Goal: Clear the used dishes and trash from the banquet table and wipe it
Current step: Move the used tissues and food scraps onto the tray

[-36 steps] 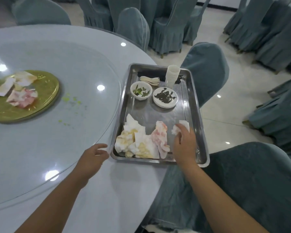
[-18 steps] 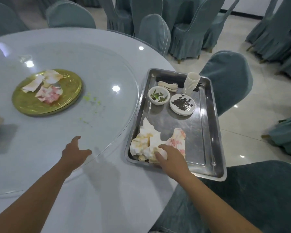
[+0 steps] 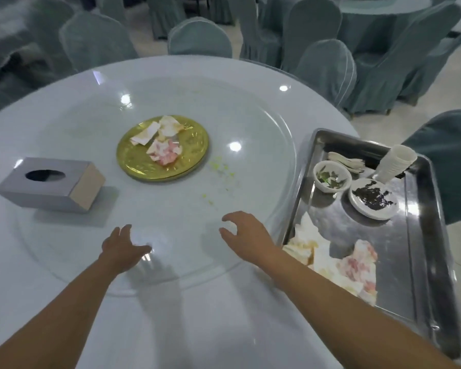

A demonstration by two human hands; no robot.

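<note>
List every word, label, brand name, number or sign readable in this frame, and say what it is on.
None can be read.
Grey cardboard tissue box: its visible faces are plain, no print.
Round gold plate: embossed pattern only, too blurred to tell whether any of it is lettering.
Rectangular stainless steel tray, stacked white paper cups, small white bowl: no markings visible.

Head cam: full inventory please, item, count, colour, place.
round table: 1, white, centre
glass turntable: 1, clear, on table
plate: 1, gold, on turntable
stained napkins: a few, white-pink, on plate
tissue box: 1, grey, left
crumbs: scattered, yellow-green, beside plate
metal tray: 1, steel, table's right edge
bowl: 1, white, in tray
saucer: 1, white, in tray
cup stack: 1, white, in tray
used napkins: pile, white-pink-yellow, tray near end
covered chairs: several, teal, around
left hand: open, over turntable
right hand: open, over turntable
</note>
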